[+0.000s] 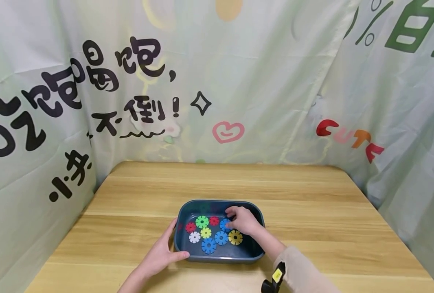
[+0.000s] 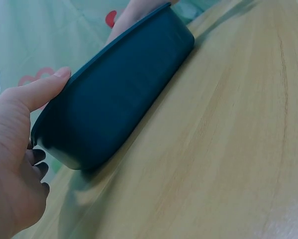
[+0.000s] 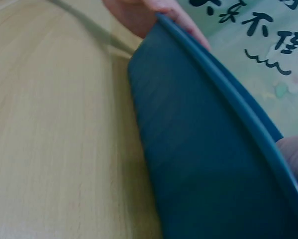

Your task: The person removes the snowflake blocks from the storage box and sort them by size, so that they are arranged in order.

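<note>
A dark blue plastic bin [image 1: 220,259] stands on the table, holding several notched snowflake building discs. My left hand [image 1: 160,252] grips its left end, with the thumb over the front rim and the fingers along the outer side. Inside the bin, my right hand [image 1: 244,221] reaches over the right half, thumb and fingers apart. Its thumb overlaps a blue disc [image 1: 223,224]. Nearby lie a golden yellow disc [image 1: 235,243] and another blue disc [image 1: 221,243]. In the right wrist view, the bin's wall [image 3: 203,139] hides the right hand's fingertips.
Green [image 1: 202,217], red [image 1: 190,232], pale yellow [image 1: 205,237] and white [image 1: 194,242] discs lie spread in the bin's left half. The wood-grain table [image 1: 217,181] extends around the bin. Printed curtains [image 1: 268,101] hang behind and beside it.
</note>
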`<state>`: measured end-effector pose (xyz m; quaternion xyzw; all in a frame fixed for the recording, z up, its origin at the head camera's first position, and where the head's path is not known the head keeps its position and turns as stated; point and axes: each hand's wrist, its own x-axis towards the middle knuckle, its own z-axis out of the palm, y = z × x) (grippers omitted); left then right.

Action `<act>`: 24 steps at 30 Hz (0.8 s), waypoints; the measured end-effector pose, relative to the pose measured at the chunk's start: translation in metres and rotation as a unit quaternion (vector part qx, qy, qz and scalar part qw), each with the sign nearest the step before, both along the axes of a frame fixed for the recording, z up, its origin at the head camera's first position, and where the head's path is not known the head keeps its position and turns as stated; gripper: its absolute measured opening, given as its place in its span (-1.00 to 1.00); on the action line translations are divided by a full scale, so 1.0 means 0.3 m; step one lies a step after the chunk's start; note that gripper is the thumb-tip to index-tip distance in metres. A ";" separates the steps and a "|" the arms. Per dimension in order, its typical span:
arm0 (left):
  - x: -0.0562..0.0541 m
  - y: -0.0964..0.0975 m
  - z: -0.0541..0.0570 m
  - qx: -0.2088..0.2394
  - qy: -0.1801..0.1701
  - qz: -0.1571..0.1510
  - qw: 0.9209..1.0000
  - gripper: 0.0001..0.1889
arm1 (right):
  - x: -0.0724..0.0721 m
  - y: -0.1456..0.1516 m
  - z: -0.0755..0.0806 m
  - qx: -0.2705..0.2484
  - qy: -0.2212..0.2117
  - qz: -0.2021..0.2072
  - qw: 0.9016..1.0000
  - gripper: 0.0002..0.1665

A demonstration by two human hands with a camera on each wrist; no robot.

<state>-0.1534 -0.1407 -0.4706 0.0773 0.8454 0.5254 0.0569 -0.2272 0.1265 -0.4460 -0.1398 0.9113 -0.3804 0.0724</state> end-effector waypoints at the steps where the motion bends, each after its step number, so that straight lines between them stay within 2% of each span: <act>1: 0.001 0.000 0.000 0.001 0.002 0.000 1.000 0.08 | 0.000 -0.002 -0.001 0.008 0.007 0.003 1.000 -0.53; 12: -0.004 -0.004 0.017 0.017 0.001 -0.012 1.000 0.08 | 0.012 -0.019 0.003 0.102 0.059 0.031 0.993 -0.59; 17: -0.003 -0.001 0.020 0.011 -0.003 -0.015 1.000 0.08 | 0.017 -0.014 -0.002 0.104 0.053 0.029 0.993 -0.60; 24: 0.007 -0.001 0.017 0.009 -0.007 -0.009 1.000 0.08 | 0.020 -0.008 -0.007 0.074 0.043 0.038 0.996 -0.66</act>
